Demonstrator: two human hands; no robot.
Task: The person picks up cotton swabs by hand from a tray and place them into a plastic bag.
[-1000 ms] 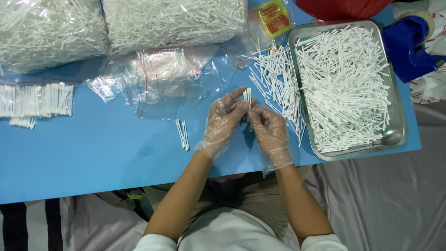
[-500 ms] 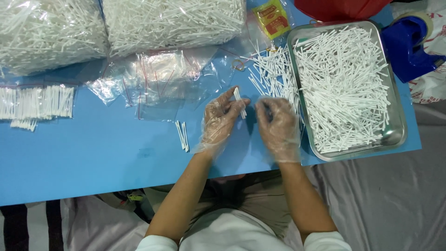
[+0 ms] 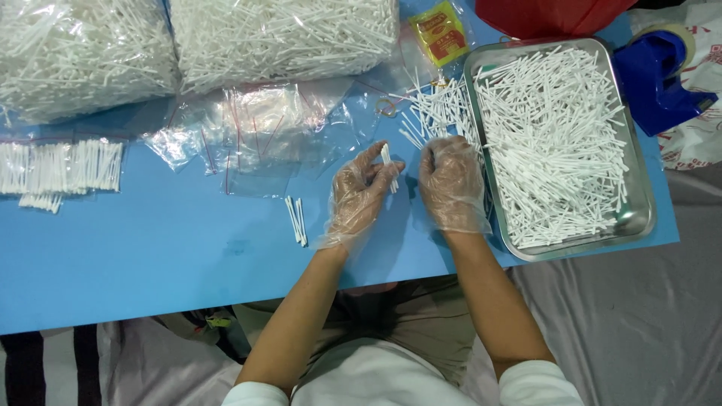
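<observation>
- Gathering goes on: the gloved left hand (image 3: 359, 197) pinches a small bundle of thin white plastic sticks (image 3: 389, 164) upright above the blue table (image 3: 150, 256).
- Right of it, the gloved right hand (image 3: 451, 184) rests curled and empty on loose sticks (image 3: 436, 113) beside the steel tray (image 3: 639, 218); adding more calls for a fine pinch.

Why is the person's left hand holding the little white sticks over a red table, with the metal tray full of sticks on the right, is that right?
Not quite: the table is blue, not red, as the head view shows. The rest holds: the left hand holds a few white sticks, and the metal tray full of sticks sits to the right.
</observation>
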